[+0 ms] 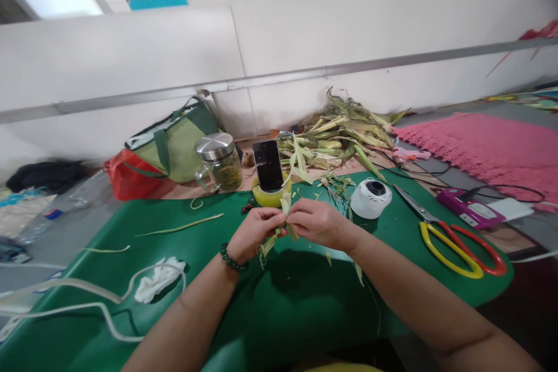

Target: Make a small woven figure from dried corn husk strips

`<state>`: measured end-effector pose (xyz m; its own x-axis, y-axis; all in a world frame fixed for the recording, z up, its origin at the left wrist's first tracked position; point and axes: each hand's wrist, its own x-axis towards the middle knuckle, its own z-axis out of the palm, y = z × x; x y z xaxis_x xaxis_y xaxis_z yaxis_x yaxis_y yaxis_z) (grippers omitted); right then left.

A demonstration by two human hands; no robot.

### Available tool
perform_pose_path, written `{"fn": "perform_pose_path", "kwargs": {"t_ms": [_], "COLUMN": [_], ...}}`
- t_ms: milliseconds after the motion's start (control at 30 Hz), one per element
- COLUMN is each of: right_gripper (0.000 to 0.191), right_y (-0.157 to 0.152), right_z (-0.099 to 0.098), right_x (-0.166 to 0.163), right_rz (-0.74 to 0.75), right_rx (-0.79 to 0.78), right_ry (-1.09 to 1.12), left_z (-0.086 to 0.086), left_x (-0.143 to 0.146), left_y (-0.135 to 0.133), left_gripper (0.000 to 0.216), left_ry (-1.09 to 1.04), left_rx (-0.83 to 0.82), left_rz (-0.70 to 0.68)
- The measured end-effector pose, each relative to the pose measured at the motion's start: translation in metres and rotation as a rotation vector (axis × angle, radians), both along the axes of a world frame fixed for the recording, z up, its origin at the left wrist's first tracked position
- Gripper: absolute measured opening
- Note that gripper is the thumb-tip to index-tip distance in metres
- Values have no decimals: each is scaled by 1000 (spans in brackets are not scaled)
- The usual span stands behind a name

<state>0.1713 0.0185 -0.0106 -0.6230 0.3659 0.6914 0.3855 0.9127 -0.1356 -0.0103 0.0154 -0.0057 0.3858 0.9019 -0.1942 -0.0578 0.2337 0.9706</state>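
Observation:
Both hands meet over the middle of a green table mat (pixel 305 296). Thumb and fingers of my left hand (pixel 255 231) pinch a small bundle of pale green leaf strips (pixel 269 246), which look like husk. From the other side my right hand (pixel 317 221) closes on the same strips, and one pale strip sticks up between the hands. A green bead bracelet (pixel 232 260) circles my left wrist. Just beyond the hands, a phone (pixel 268 165) leans upright in a yellow holder (pixel 267 197). Fingertip details are partly hidden.
Large scissors (pixel 453 244) with red and yellow handles lie right, near a white round device (pixel 370 199). A glass jar (pixel 224 171), green bag (pixel 174 151) and plant-stalk pile (pixel 344 128) stand behind. White cable (pixel 108 325) and crumpled tissue (pixel 159 280) lie left.

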Motion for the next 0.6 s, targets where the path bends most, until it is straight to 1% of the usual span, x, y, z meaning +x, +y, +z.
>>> {"fn": "perform_pose_path", "kwargs": {"t_ms": [100, 233, 300, 367, 500, 600], "right_gripper": [16, 12, 11, 9, 6, 11], "right_y": [3, 2, 0, -2, 1, 6], "right_z": [-5, -9, -10, -10, -11, -9], "right_x": [-1, -4, -7, -9, -14, -14], "right_rz": [20, -11, -35, -66, -126, -76], "right_rx": [-127, -215, -287, -433, -848, -1101], "right_ry": [131, 246, 299, 382, 555, 586], "left_z": [1, 5, 6, 7, 6, 5], "left_x": [3, 7, 8, 8, 8, 7], "left_y": [-3, -7, -8, -9, -7, -6], "left_gripper": [33, 31, 29, 29, 28, 25], "left_ry": [23, 51, 48, 35, 33, 57], "left_rx": [54, 124, 139, 130, 126, 145], "left_rz": [50, 142, 170, 184, 193, 196]}}
